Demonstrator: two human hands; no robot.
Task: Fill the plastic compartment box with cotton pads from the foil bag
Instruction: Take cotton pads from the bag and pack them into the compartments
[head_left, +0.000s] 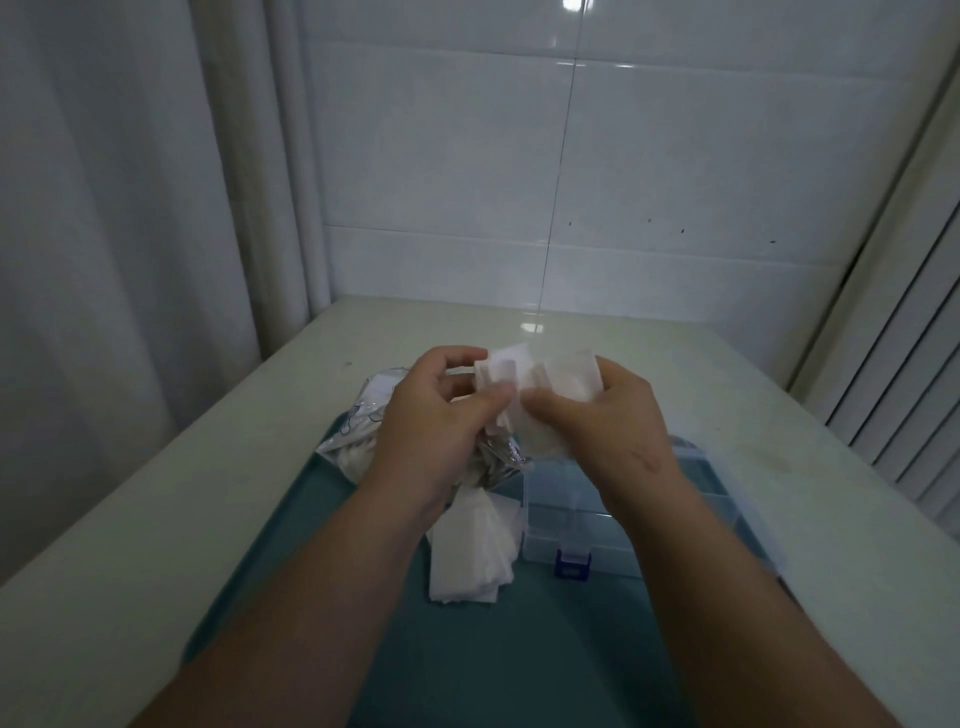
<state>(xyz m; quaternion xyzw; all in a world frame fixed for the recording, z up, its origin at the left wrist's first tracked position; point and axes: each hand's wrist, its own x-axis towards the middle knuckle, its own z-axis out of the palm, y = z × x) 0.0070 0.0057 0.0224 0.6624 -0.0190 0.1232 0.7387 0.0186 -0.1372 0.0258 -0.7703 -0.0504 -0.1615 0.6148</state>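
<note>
White cotton pads (511, 371) are gripped as one bunch above the plastic compartment box (576, 525), with the left hand (431, 415) and right hand (608, 415) each curling fingers and thumb around them. It is probably best to peel off a thin stack, square its edges and lower it straight into one cell. The foil bag (358, 441) and spilled pads (470, 545) crowd the box's left side. Bare teal tray (519, 649) in front of the box leaves room.

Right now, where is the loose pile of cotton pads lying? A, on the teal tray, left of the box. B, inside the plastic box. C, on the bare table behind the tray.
A: the pile of cotton pads lies flat on the tray, just outside the left wall of the box.
</note>
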